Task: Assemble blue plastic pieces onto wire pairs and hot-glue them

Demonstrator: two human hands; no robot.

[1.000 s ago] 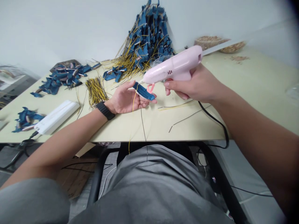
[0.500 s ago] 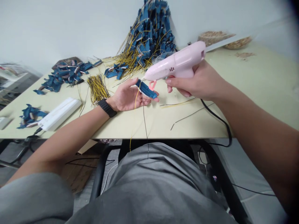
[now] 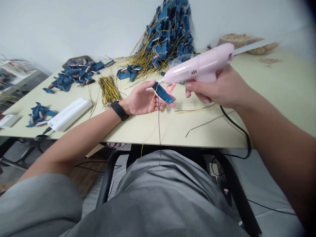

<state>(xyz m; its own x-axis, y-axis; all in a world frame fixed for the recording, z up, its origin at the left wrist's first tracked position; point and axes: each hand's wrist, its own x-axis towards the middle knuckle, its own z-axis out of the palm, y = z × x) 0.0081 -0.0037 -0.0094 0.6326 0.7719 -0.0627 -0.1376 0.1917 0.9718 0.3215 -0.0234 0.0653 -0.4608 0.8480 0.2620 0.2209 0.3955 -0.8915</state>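
Note:
A small blue piece (image 3: 163, 93) lies across the fingers of my left hand (image 3: 144, 98), its upper end by the thumb. From it a yellow wire (image 3: 151, 106) and a black wire (image 3: 159, 125) hang down past the table's edge. My right hand (image 3: 217, 87) is wrapped round a pale pink glue gun (image 3: 197, 67) with a coral trigger. The gun's nozzle points left, at or very near the upper end of the blue piece; whether they touch is unclear.
Blue pieces with yellow wires form a tall pile (image 3: 168, 36) at the back. A wire bundle (image 3: 109, 90), a white box (image 3: 70, 114) and more blue pieces (image 3: 74, 74) lie left. Loose wires (image 3: 209, 121) and the gun's black cord (image 3: 234, 123) are at the right.
The whole view has shifted, so the hands and table items appear farther right. My grip on the blue piece and the gun looks the same.

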